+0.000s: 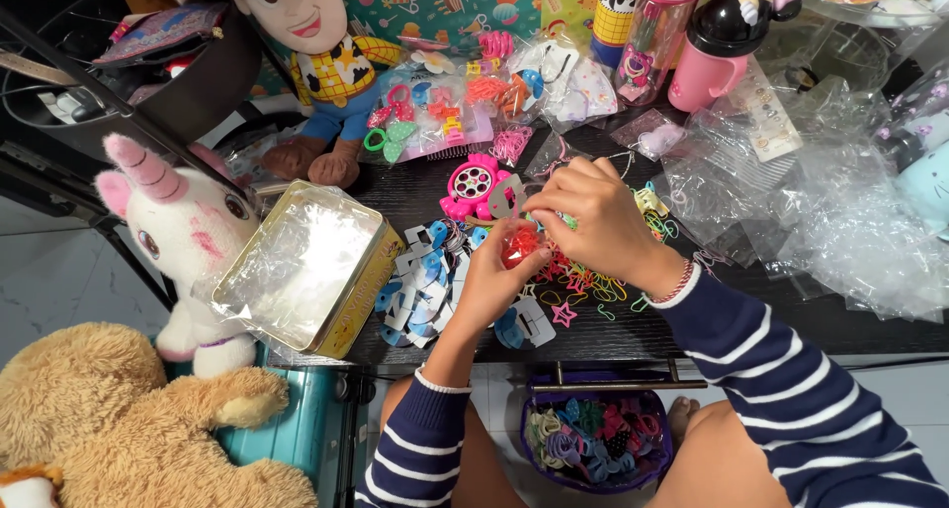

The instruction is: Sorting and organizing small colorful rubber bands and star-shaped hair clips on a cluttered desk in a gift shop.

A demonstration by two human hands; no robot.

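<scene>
Head view shows the left hand [491, 283] near the front edge of the dark tabletop [633, 335], fingers curled shut around a small red bundle [518, 246], possibly thin elastic bands, though it is too small to tell. The right hand [593, 216] meets it from above, fingertips pinched closed on the bundle's top. Loose coloured bands [591, 286] lie just beside them, and a gold tin [314, 268] sits toward the front left corner.

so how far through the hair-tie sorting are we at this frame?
Done: the purple basket below the table already holds many ties. In hand: left hand pinches a red bunch; right hand works above it. Left: loose coloured bands and carded clips remain scattered on the black table.
</scene>
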